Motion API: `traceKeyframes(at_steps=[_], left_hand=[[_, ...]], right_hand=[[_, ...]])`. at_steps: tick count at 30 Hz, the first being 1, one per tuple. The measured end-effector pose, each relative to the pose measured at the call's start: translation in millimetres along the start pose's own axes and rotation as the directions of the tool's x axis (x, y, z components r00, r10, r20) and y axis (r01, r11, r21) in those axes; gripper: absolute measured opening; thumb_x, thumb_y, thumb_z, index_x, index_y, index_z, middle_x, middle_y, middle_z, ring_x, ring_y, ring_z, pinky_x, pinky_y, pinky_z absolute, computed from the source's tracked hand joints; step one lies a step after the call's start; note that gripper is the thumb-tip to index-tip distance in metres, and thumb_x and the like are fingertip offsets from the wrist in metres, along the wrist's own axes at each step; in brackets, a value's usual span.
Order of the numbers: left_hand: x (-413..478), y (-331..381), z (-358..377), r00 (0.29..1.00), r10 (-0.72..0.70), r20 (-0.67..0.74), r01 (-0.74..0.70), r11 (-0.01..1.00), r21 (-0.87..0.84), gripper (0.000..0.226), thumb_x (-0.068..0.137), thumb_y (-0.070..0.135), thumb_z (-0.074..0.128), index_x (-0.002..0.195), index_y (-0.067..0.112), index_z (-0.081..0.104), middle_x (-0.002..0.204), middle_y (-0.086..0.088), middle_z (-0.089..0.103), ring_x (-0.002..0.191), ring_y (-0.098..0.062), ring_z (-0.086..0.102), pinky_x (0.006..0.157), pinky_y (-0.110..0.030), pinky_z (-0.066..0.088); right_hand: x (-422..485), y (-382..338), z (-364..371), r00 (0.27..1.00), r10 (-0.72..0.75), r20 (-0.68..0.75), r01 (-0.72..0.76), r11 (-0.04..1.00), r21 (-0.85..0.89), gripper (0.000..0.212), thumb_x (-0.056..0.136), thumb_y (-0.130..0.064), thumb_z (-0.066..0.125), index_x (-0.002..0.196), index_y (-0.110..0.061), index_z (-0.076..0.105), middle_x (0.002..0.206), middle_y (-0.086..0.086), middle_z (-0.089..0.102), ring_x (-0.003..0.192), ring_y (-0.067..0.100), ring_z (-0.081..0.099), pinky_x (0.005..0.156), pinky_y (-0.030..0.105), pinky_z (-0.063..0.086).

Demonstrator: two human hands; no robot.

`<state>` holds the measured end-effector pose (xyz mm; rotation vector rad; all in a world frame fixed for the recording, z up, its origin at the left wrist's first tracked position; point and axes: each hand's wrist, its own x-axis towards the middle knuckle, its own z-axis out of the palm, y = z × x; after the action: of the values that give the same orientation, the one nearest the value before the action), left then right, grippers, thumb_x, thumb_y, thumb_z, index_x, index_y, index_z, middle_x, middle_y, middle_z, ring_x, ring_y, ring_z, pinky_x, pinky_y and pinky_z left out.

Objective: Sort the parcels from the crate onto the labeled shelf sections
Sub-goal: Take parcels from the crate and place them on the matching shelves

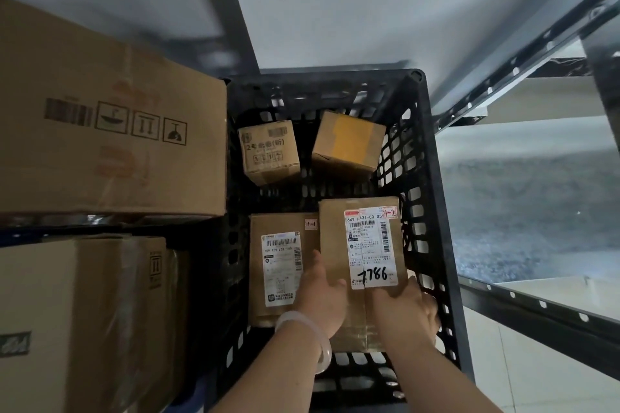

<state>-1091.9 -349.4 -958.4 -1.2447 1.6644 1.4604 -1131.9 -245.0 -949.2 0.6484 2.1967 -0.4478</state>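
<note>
A black plastic crate holds several cardboard parcels. The near right parcel bears a white label with "7786" handwritten and a small "1-2" sticker. My left hand grips its near left edge and my right hand grips its near right edge. Beside it on the left lies a parcel with a "1-1" sticker. Two small boxes sit at the far end: one printed, one with yellow tape.
Large cardboard cartons are stacked at the left, an upper one and a lower one. Grey metal shelving with white boards runs along the right and above. A white bangle circles my left wrist.
</note>
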Motion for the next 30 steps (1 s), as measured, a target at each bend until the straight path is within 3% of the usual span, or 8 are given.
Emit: traceKeyframes(at_steps=[4,8,12,17,20,25,28,30], left_hand=[[-14,5,-8,1.0,0.028,-0.014,-0.028,1.0,-0.006,0.068,0.102,0.022,0.045,0.157,0.024,0.005,0.16,0.002,0.013,0.146,-0.021,0.019,0.118,-0.035,0.021],[-54,25,-24,0.992,0.077,-0.102,-0.083,0.995,-0.056,0.064,0.101,0.02,0.044,0.157,0.027,0.014,0.157,0.004,0.017,0.14,-0.019,0.029,0.114,-0.031,0.027],[-115,57,-53,0.969,0.144,-0.2,-0.155,0.987,-0.04,0.06,0.101,0.025,0.043,0.156,0.026,0.018,0.154,0.001,0.022,0.137,-0.022,0.036,0.116,-0.039,0.031],[-218,108,-101,0.925,0.263,-0.272,-0.274,0.962,-0.002,0.04,0.094,0.033,0.05,0.134,0.033,0.05,0.129,-0.002,0.045,0.112,-0.025,0.055,0.102,-0.045,0.047],[-307,142,-135,0.87,0.378,-0.315,-0.406,0.914,-0.025,0.031,0.085,0.04,0.056,0.115,0.046,0.056,0.122,0.008,0.057,0.11,-0.015,0.058,0.102,-0.043,0.048],[-467,201,-193,0.736,0.549,-0.397,-0.593,0.805,0.015,0.045,0.086,0.035,0.068,0.125,0.039,0.046,0.125,0.006,0.057,0.111,-0.015,0.058,0.099,-0.04,0.051],[-566,231,-217,0.641,0.649,-0.411,-0.713,0.701,-0.005,0.044,0.092,0.024,0.065,0.124,0.037,0.037,0.108,0.018,0.056,0.092,-0.003,0.055,0.071,-0.009,0.052],[-631,246,-231,0.555,0.72,-0.417,-0.784,0.62,0.028,0.049,0.094,0.023,0.063,0.127,0.041,0.031,0.113,0.018,0.061,0.088,-0.002,0.055,0.066,-0.007,0.046]], right_hand=[[-20,-5,-11,0.999,-0.035,-0.038,0.036,0.999,0.025,0.057,0.087,-0.038,0.051,0.141,-0.027,0.037,0.144,0.008,0.03,0.132,0.032,0.026,0.11,0.047,0.028],[-61,-12,-30,0.989,-0.131,-0.075,0.138,0.986,0.096,0.069,0.084,-0.044,0.052,0.146,-0.027,0.028,0.15,0.001,0.029,0.136,0.028,0.032,0.11,0.051,0.032],[-120,-24,-78,0.97,-0.215,-0.112,0.236,0.939,0.249,0.06,0.085,-0.037,0.054,0.14,-0.026,0.033,0.128,-0.004,0.047,0.113,0.024,0.053,0.092,0.047,0.05],[-219,-48,-156,0.941,-0.311,-0.137,0.339,0.876,0.343,0.042,0.096,-0.031,0.05,0.135,-0.023,0.037,0.116,-0.002,0.057,0.092,0.015,0.058,0.074,0.034,0.052],[-301,-58,-212,0.907,-0.374,-0.193,0.42,0.821,0.387,0.028,0.098,-0.032,0.05,0.123,-0.024,0.043,0.101,-0.007,0.058,0.079,0.003,0.054,0.055,0.022,0.041],[-442,-73,-311,0.821,-0.473,-0.319,0.571,0.676,0.467,0.023,0.096,-0.033,0.056,0.114,-0.024,0.046,0.103,-0.006,0.058,0.078,0.005,0.051,0.064,0.023,0.039],[-523,-81,-366,0.73,-0.531,-0.429,0.683,0.543,0.49,0.035,0.094,-0.03,0.059,0.127,-0.022,0.048,0.102,-0.008,0.056,0.081,0.009,0.054,0.068,0.022,0.039],[-576,-83,-401,0.639,-0.591,-0.492,0.767,0.439,0.469,0.043,0.092,-0.03,0.06,0.134,-0.025,0.049,0.111,-0.007,0.06,0.092,0.013,0.056,0.076,0.024,0.039]])
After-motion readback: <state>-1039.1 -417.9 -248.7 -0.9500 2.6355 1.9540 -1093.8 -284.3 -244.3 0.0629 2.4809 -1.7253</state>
